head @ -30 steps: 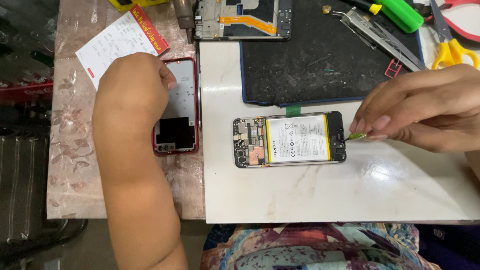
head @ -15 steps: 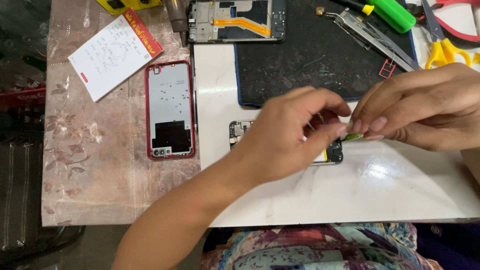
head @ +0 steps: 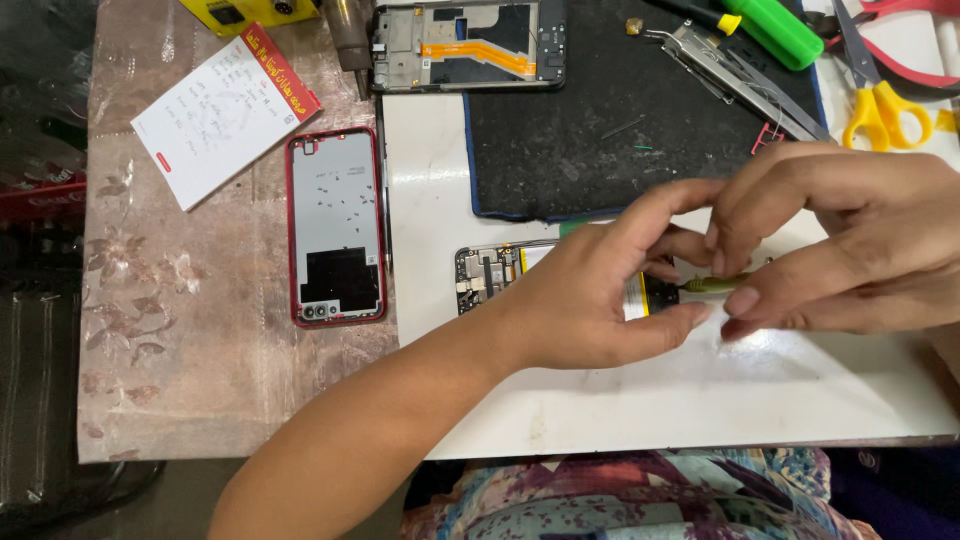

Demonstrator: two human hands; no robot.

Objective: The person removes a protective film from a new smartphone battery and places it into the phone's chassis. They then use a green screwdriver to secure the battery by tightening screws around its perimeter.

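We see an opened phone (head: 490, 275) lying lengthwise left to right on the white surface (head: 700, 400). Our left hand (head: 590, 290) covers its middle, grip pinching its edge. Our right hand (head: 840, 245), nearer its right end, pinches a small green tool (head: 715, 284) there.

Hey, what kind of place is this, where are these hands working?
Probably a phone repair bench: an opened phone lies under both hands, a red back cover sits beside it, and a dark work mat carries tweezers and a screwdriver.
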